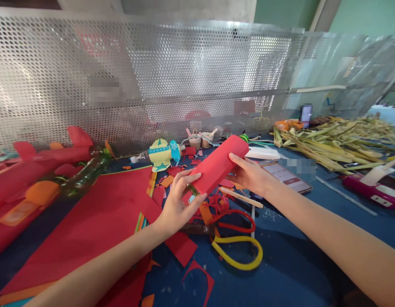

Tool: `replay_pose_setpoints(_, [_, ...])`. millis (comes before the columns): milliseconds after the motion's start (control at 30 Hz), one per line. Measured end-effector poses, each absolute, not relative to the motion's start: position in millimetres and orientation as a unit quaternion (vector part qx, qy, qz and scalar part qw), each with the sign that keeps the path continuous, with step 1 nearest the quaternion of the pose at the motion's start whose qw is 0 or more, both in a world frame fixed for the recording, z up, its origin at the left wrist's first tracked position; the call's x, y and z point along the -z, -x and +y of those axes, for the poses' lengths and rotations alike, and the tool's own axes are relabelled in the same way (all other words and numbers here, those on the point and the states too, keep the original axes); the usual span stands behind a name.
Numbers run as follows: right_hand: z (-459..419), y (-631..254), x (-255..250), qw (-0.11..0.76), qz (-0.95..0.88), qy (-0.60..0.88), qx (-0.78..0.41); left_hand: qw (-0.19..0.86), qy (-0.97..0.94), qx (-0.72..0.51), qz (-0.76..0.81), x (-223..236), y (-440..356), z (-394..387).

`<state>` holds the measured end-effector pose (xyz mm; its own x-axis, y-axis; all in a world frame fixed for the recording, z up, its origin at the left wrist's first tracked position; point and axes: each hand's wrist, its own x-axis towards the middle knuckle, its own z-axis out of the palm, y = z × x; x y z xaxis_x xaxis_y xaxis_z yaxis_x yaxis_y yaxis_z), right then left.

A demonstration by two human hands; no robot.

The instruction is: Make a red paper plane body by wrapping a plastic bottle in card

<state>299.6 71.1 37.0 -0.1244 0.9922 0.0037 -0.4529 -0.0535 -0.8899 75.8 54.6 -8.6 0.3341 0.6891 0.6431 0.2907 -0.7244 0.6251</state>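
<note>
Both hands hold a plastic bottle wrapped in red foam sheet, tilted over the table with its green cap up at the right. My left hand grips the lower end, thumb and fingers closed round it. My right hand clasps the other side near the cap end, its thumb on top and the other fingers hidden behind. Beneath the bottle lie red and orange scraps and scissors with red and yellow handles. A pale craft knife or pen-like stick rests near my right hand.
Large red sheets are stacked at left, beside red-covered bottles and a green bottle. A yellow-and-blue decorated bottle lies behind. At right are a phone, a magenta power strip and dried husks. Perforated metal panels stand behind.
</note>
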Motion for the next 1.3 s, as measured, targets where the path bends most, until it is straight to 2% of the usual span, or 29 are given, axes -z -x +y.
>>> replay_pose_setpoints(300, [70, -297, -37, 0.562, -0.420, 0.338, -0.627, 0.230, -0.780, -0.489, 0.314, 6, -76, 58])
replay_pose_setpoints(433, [69, -295, -36, 0.561, -0.439, 0.341, -0.614, 0.261, -0.796, -0.450, 0.311, 2, -74, 63])
replay_pose_setpoints(667, [61, -295, -40, 0.520, -0.463, 0.361, -0.621, 0.518, -0.709, -0.326, 0.350, -21, -75, 64])
replay_pose_setpoints(833, [51, -289, -36, 0.465, -0.491, 0.357, -0.644, 0.556, -0.664, -0.289, 0.407, -25, -89, 45])
replay_pose_setpoints(1033, [53, -293, -39, 0.433, -0.485, 0.396, -0.649, 0.647, -0.601, -0.267, 0.386, -28, -94, 35])
replay_pose_setpoints(1133, [59, -299, -47, 0.452, -0.455, 0.394, -0.658, 0.677, -0.587, -0.255, 0.363, -31, -91, 34])
replay_pose_setpoints(1300, [73, -312, -51, 0.540, -0.415, 0.385, -0.623, 0.678, -0.603, -0.201, 0.370, -36, -88, 32])
